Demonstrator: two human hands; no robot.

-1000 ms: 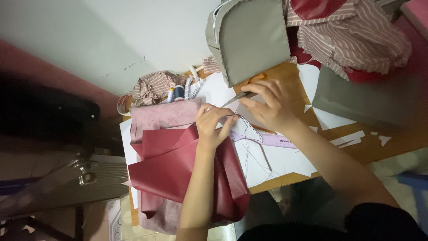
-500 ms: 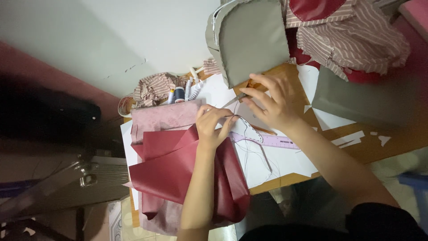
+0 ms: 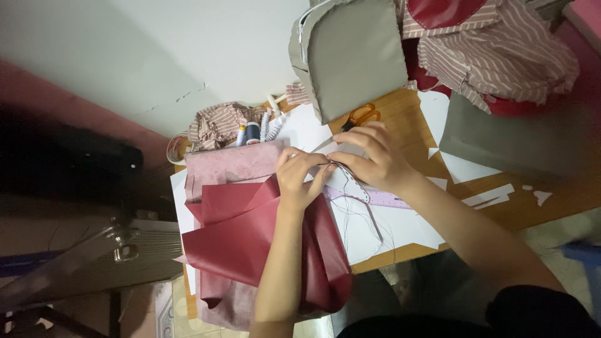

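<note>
While pinching thread over dark red faux-leather fabric (image 3: 263,238), working close on a crowded wooden tabletop (image 3: 407,119).

Left hand (image 3: 299,178) resting on the red fabric's upper edge, fingers (image 3: 311,164) pressed together and pinching a thin dark thread (image 3: 360,203); right hand (image 3: 370,156) just beside it, fingertips closing on the same thread over white paper pattern sheets (image 3: 388,228) and a pale ruler (image 3: 382,199). Loose thread trailing in loops toward the tabletop's near edge, likely snagging or knotting if pulled hard. Red fabric hanging far over the edge, possibly sliding off under its own weight. Orange-handled scissors (image 3: 360,116) lying just behind the right hand, risking a knock.
</note>
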